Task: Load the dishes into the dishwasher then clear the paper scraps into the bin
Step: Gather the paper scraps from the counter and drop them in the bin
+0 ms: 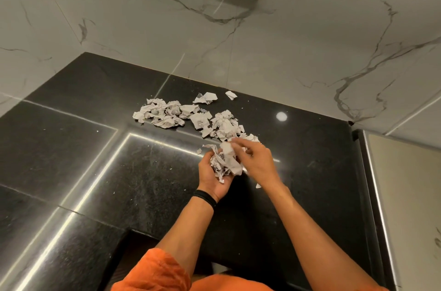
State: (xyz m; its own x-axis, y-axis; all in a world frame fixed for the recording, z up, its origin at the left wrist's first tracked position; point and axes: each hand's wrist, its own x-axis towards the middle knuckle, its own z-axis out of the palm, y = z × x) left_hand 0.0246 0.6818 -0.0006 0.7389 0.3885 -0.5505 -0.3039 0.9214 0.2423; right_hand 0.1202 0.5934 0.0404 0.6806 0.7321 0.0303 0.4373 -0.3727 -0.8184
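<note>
So the left hand (211, 179) is cupped palm-up, fingers curled round a wad of scraps (226, 162), and the right hand (259, 159) pinches the top of that same wad. The rest of the paper pile (188, 115) sits on the black counter (107, 171), about 11 o'clock from the hands. My worry: that wad looks overstuffed, so pieces could slip out. There's already a loose bit (258, 185) at 5 o'clock. No bin in sight, so carrying it could shed more.
</note>
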